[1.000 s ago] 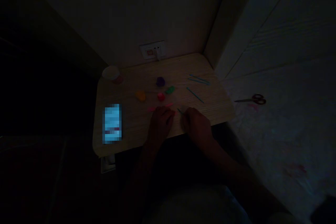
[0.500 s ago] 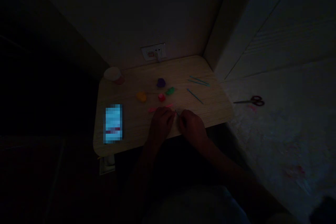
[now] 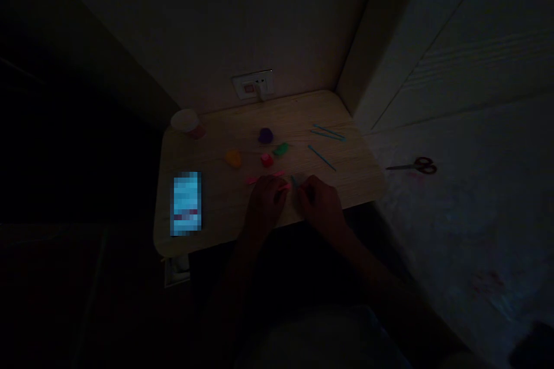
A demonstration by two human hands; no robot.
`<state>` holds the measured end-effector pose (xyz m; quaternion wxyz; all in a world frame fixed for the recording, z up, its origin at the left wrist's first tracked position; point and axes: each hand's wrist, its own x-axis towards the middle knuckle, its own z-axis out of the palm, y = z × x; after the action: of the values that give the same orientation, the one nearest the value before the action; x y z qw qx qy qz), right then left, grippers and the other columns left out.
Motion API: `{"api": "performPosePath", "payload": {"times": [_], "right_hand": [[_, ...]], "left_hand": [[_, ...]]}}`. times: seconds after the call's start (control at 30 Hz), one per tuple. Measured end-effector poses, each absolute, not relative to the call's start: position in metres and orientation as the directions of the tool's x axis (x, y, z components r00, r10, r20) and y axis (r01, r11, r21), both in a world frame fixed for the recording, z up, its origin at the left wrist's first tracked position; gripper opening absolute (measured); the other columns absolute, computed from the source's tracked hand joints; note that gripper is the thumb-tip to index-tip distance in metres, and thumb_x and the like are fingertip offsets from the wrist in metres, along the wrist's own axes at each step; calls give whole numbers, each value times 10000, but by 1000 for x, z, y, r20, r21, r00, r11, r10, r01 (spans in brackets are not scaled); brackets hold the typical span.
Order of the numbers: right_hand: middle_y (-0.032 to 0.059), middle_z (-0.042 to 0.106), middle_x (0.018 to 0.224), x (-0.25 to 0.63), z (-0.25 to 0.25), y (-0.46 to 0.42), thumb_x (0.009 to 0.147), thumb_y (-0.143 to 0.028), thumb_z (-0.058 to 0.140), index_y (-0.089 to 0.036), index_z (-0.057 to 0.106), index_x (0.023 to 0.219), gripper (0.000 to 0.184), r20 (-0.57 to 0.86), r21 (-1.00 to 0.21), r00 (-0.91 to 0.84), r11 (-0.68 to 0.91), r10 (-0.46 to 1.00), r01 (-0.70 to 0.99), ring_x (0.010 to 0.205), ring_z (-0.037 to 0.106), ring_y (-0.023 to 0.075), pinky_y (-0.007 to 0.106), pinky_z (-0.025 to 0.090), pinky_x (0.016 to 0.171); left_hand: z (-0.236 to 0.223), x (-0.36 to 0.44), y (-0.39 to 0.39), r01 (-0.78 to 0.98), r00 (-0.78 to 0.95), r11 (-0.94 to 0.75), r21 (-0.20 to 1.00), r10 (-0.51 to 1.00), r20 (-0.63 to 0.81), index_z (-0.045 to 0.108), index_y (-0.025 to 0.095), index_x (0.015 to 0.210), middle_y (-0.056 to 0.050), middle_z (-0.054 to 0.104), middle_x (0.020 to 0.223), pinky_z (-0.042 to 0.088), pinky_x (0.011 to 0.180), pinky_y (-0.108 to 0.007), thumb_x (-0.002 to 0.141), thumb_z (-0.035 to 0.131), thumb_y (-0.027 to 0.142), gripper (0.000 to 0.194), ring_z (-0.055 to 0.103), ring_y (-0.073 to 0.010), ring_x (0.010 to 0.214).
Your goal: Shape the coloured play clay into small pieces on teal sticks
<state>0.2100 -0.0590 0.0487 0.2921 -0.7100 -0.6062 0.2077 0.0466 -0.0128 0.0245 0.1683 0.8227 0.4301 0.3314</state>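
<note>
Close to the table's front edge, my left hand (image 3: 264, 203) is closed on a small pink piece of modelling clay (image 3: 284, 187). Opposite it, my right hand (image 3: 321, 200) pinches a thin blue modelling tool (image 3: 294, 181), whose tip stands out towards the pink piece, a little apart from it. A pink strip (image 3: 253, 180) lies just beyond my left hand and is partly hidden by it. Farther back are lumps of clay: red (image 3: 267, 160), green (image 3: 281, 149), purple (image 3: 265, 136) and orange (image 3: 234, 158). The scene is very dark, so finger details are faint.
Three thin blue sticks, one nearer (image 3: 322, 158), lie at the table's right. A cup (image 3: 185, 121) stands back left; a lit phone (image 3: 187, 204) lies front left. Behind is a wall socket (image 3: 253, 85) with a plug. Scissors (image 3: 415, 166) lie off to the right, beyond the table.
My right hand has drawn slightly away from my left, and the blue tool's tip has come apart from the pink piece. My left hand stays nearly in place.
</note>
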Motion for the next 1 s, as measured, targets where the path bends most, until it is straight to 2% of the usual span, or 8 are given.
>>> {"api": "performPosePath", "payload": {"times": [0.13,0.23,0.37,0.57,0.67,0.83,1.0], "right_hand": [[33,700,752,209,50,-58,935,-259,588,-199,640,884,95,0,-707,194,-137,981,694,689,635,183,276,358,633],[44,717,775,208,50,-58,938,-260,589,-197,655,881,107,-26,-671,189,-158,982,724,693,642,187,280,350,627],[61,731,786,209,51,-55,955,-274,577,-193,668,885,140,-54,-622,177,-172,983,764,694,646,193,285,344,622],[39,703,736,215,52,-53,945,-250,581,-195,644,844,131,-59,-680,211,-194,976,707,677,647,184,273,356,624],[46,713,761,215,53,-55,961,-250,561,-195,646,896,120,-34,-617,221,-194,975,762,683,644,191,280,343,626],[59,735,825,205,58,-60,981,-243,544,-204,644,917,125,-28,-494,94,-95,995,864,715,648,194,295,293,611],[57,743,849,202,61,-60,987,-234,537,-206,633,909,128,-13,-465,14,-19,1000,885,706,646,186,305,261,604]], "left_hand": [[24,48,-13,593,386,-552,586,833,396,653,198,1021,-65,703,1046,539,938,-408,945,661,164,83,644,-242,1017],[25,49,-12,584,381,-541,605,841,384,668,201,1035,-68,681,1075,541,969,-420,928,683,163,114,640,-241,1052],[26,50,-10,591,394,-536,602,844,364,692,193,961,-67,663,1023,548,953,-417,923,693,152,56,642,-240,1024],[29,52,-10,582,382,-515,629,856,348,709,192,933,-57,669,990,552,938,-409,928,697,154,40,652,-233,999],[28,53,-9,581,375,-516,630,856,356,704,188,927,-65,674,1009,552,948,-414,925,695,149,41,655,-240,1023],[27,53,-9,567,365,-507,649,861,354,706,197,923,-55,678,995,553,947,-407,911,708,140,59,656,-233,1017],[27,52,-9,546,381,-521,656,852,359,713,198,917,-48,675,989,550,953,-396,913,693,118,82,661,-226,1031]]}}
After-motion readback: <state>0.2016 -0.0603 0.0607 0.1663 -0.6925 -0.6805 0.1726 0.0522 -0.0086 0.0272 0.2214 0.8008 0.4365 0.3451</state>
